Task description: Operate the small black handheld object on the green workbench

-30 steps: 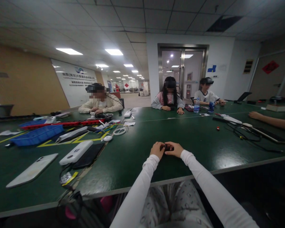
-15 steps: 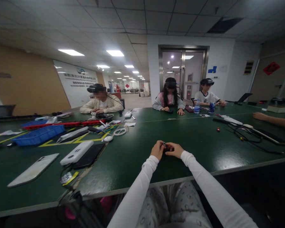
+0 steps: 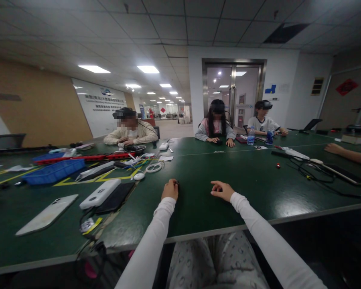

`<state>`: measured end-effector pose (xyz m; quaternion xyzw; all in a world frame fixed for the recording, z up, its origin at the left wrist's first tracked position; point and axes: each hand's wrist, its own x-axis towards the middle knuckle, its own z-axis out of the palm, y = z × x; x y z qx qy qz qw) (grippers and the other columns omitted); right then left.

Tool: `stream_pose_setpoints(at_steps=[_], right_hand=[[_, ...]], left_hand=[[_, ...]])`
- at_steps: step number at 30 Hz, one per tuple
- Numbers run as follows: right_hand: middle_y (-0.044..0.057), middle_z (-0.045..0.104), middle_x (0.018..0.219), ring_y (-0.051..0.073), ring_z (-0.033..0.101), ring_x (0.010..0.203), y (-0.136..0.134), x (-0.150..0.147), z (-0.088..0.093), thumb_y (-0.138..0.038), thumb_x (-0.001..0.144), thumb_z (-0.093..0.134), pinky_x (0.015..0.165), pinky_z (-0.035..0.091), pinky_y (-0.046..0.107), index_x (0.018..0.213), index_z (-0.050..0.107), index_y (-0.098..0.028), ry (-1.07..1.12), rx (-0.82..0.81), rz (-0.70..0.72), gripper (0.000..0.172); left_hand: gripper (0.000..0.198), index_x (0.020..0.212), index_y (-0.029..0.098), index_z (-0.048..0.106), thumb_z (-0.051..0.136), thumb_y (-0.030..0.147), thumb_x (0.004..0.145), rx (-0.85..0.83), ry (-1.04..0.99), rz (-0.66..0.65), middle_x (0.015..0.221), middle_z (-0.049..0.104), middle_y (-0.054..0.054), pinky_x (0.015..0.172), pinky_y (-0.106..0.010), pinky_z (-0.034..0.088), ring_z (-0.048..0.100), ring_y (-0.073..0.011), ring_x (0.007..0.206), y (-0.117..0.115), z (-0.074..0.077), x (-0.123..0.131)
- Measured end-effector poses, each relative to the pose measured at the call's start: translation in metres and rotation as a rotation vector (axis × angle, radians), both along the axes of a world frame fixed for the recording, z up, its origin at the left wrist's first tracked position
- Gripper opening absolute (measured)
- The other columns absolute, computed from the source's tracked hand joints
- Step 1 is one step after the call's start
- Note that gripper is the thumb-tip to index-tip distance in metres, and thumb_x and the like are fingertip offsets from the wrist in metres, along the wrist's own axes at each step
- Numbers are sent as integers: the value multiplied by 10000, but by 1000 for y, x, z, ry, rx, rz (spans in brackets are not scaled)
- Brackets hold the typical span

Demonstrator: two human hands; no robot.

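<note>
My left hand [image 3: 169,190] is closed over the green table [image 3: 195,216], its fingers wrapped round a small dark object [image 3: 177,183]. Only a bit of that object shows at the fingertips, so its kind cannot be made out. To the right, apart from it, my right hand [image 3: 224,190] hovers at or just above the tabletop. Its thumb and index finger are apart, with nothing seen between them.
Left of me lie a white phone [image 3: 48,214], a white power bank [image 3: 100,193], a blue tray [image 3: 54,171] and a coiled white cable [image 3: 153,167]. A small red item [image 3: 278,165] and black cables [image 3: 307,168] are on the right. Several people sit around the table.
My hands were together at a small dark object. Now they are apart: the left has moved left with the object, while the right has stayed nearly in place and let go.
</note>
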<state>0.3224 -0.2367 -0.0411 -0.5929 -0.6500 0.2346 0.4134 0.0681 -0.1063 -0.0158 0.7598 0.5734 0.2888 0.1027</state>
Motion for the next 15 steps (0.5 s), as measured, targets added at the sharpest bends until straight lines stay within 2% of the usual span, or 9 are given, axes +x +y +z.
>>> stream_pose_setpoints(at_steps=[5, 9, 12, 13, 15], right_hand=[[17, 651, 884, 120, 544, 693, -2, -2, 2, -308, 692, 644, 716, 469, 301, 1164, 521, -202, 17, 9, -24, 499], [25, 653, 875, 131, 555, 697, -8, -6, 12, -288, 678, 644, 721, 479, 318, 1059, 598, -194, 112, 73, -89, 396], [52, 657, 920, 173, 577, 806, -21, -21, 36, -335, 703, 617, 778, 470, 358, 984, 637, -190, 271, 195, -117, 317], [59, 655, 951, 183, 578, 845, -29, -30, 47, -356, 717, 606, 796, 464, 365, 980, 640, -195, 339, 245, -82, 311], [63, 637, 1035, 188, 571, 909, -56, -55, 74, -384, 760, 571, 822, 455, 362, 1030, 621, -212, 437, 333, 108, 324]], left_hand=[[247, 1044, 194, 515, 408, 267, 834, -3, 62, 296, 1028, 594, -118, 832, -347, 422, 512, -234, 1053, 19, 12, -59], [247, 1022, 190, 530, 409, 279, 826, -10, 71, 420, 1082, 583, -123, 836, -369, 424, 481, -257, 1089, 23, 16, -81], [260, 1033, 187, 527, 405, 285, 826, -8, 75, 414, 1108, 575, -121, 840, -374, 422, 470, -264, 1099, 24, 15, -85], [263, 1037, 187, 525, 403, 287, 826, -5, 77, 410, 1112, 574, -119, 841, -375, 422, 468, -265, 1100, 24, 14, -85], [265, 1039, 190, 525, 401, 288, 827, -3, 77, 405, 1112, 576, -114, 840, -375, 421, 470, -265, 1096, 26, 12, -86]])
